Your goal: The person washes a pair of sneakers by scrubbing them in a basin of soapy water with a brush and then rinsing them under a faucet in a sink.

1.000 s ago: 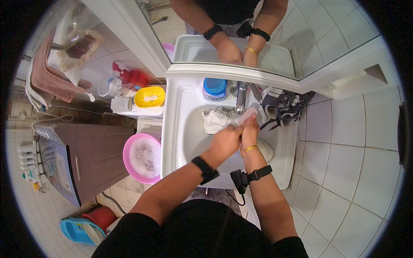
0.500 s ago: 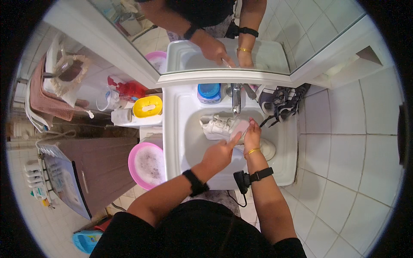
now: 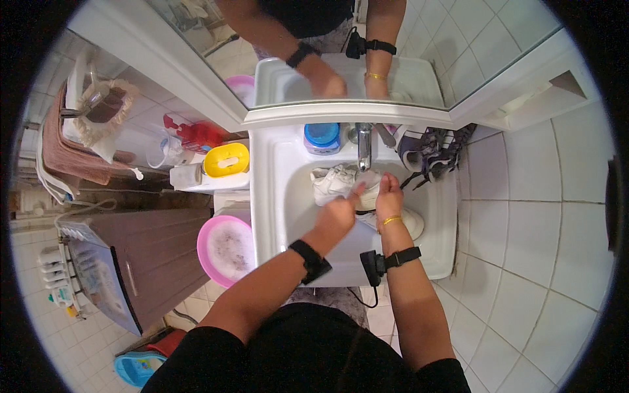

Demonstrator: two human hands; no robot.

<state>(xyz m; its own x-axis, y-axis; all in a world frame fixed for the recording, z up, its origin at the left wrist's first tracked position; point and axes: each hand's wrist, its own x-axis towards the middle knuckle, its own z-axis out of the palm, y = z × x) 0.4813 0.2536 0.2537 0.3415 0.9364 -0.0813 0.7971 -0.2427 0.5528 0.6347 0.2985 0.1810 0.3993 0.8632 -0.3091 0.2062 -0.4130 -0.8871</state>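
A white sneaker (image 3: 333,182) with laces lies on its side in the white sink (image 3: 278,226), below the tap. My left hand (image 3: 337,217), smeared by motion, is closed around a pale pinkish, flat tool (image 3: 368,178), held against the shoe; its kind is hard to make out. My right hand (image 3: 388,194) grips the sneaker's right end, fingers wrapped on its edge. A second white shoe (image 3: 413,224) lies under my right wrist, partly hidden by it.
Behind the basin stand a blue-lidded tub (image 3: 322,138) and the metal tap (image 3: 364,150). Dark shoes (image 3: 429,154) sit on the right rear corner. To the left are a yellow soap dish (image 3: 227,161) and a pink basin (image 3: 206,249) of foamy water. A mirror (image 3: 341,72) hangs above.
My left hand has shifted slightly with the pale tool, which is now blurred over the shoe. My right hand keeps its hold on the sneaker. The whole view has shifted a little.
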